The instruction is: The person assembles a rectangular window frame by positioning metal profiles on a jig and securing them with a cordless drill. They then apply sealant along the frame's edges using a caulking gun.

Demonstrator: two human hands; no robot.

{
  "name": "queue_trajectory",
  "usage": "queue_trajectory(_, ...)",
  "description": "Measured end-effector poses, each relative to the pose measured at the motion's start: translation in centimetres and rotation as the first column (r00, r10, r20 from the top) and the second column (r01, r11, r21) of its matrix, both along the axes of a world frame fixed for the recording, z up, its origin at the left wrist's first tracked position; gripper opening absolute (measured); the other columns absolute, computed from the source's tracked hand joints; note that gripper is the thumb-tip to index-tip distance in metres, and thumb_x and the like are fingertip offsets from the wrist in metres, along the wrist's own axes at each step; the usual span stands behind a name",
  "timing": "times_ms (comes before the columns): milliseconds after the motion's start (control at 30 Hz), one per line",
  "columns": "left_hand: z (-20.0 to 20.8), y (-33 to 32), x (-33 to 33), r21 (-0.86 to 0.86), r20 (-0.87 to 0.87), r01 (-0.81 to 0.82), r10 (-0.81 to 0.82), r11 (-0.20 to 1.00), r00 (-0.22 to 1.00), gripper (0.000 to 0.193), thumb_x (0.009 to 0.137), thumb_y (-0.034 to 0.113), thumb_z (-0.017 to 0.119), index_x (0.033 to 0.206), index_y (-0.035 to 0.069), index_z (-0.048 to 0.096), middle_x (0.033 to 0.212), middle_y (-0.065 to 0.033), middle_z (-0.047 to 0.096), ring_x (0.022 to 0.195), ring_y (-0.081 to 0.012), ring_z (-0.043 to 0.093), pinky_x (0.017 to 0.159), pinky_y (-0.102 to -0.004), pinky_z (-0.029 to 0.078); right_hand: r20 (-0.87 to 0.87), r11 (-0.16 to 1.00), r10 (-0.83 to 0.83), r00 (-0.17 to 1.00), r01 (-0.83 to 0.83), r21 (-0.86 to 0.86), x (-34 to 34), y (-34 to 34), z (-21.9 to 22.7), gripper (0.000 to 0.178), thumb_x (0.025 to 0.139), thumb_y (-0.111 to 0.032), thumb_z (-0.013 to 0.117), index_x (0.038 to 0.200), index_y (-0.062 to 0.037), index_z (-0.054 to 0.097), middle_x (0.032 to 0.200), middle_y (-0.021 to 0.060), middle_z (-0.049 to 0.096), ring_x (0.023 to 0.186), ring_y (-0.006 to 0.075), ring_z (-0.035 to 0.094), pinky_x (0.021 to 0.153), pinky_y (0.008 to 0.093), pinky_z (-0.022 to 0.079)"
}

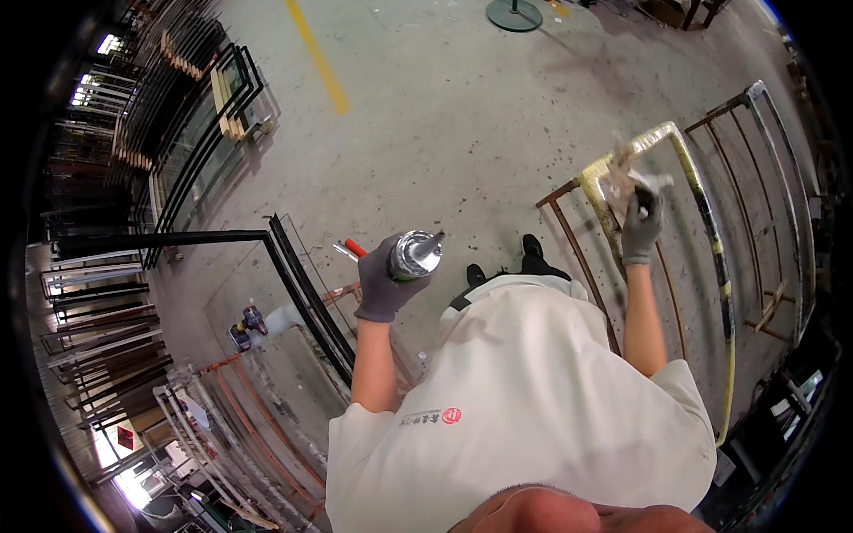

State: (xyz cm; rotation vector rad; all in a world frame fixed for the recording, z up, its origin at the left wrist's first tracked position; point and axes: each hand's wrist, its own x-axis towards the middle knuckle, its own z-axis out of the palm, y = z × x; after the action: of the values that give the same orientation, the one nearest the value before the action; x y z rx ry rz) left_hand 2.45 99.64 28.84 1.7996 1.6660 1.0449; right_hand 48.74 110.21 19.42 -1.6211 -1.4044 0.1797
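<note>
My left hand (384, 282), in a grey glove, is wrapped round a can (415, 258) with a shiny silver top, from which a short pointed spout sticks out. Just behind that hand shows a red-handled object (354, 247), too hidden to name or to tell whether I grip it. My right hand (641, 229), also gloved in grey, is closed on a crumpled whitish wad (656, 182), blurred and partly see-through. It is beside a rack frame (662, 131) padded with yellowish wrapping. Whether the wad touches the frame I cannot tell.
Black door-like frames (209, 238) stand to the left, near a cordless drill (251, 318). Metal racks (782, 178) are at the right. Glass panes and frames (191, 142) lean at the far left. A round green base (514, 14) stands on the far floor.
</note>
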Motion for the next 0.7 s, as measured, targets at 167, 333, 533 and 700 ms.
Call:
queue_trajectory(167,2.0,3.6,4.0,0.090,-0.069,0.075,-0.069,0.993,0.995,0.048,0.062,0.012,0.088,0.105,0.002,0.069,0.092,-0.0098,0.075,0.082,-0.0205,0.073,0.077,-0.0322,0.058,-0.220,0.891,0.426,0.878,-0.364,0.271,-5.7,2.6,13.1,0.029,0.088,0.010,0.063,0.116,0.0019,0.063,0.111,0.0112,0.064,0.095,0.0166,0.064,0.085,0.0296,0.052)
queue_trajectory(333,3.7,7.0,6.9,0.086,-0.208,0.150,-0.129,0.985,0.970,0.045,0.062,0.012,0.089,0.103,0.003,0.070,0.093,-0.0107,0.074,0.083,-0.0243,0.074,0.076,-0.0328,0.058,-0.616,0.587,0.755,0.226,-0.653,0.479,-8.5,1.2,19.7,0.067,0.086,0.004,0.072,0.146,0.0044,0.042,0.149,0.0168,0.045,0.117,0.0209,0.060,0.095,0.0358,0.054)
queue_trajectory(533,4.2,10.0,9.1,0.307,-0.598,0.232,-0.003,0.923,0.802,0.037,0.069,0.036,0.084,0.087,0.007,0.072,0.071,-0.0116,0.066,0.071,-0.0344,0.068,0.071,-0.0419,0.055,-0.405,0.370,0.874,0.267,-0.908,0.199,-7.8,5.2,20.3,0.029,0.085,-0.008,0.076,0.114,-0.0064,0.073,0.118,0.0129,0.063,0.094,0.0242,0.062,0.083,0.0339,0.051)
queue_trajectory(700,1.6,11.7,5.2,0.154,-0.584,0.147,-0.030,0.977,0.811,0.034,0.070,0.025,0.078,0.097,0.006,0.072,0.068,-0.0120,0.066,0.064,-0.0314,0.066,0.062,-0.0390,0.052,-0.433,0.330,0.883,0.184,-0.898,0.290,-8.3,7.5,19.8,0.025,0.090,-0.013,0.071,0.113,-0.0054,0.073,0.126,0.0177,0.063,0.099,0.0259,0.064,0.086,0.0364,0.052)
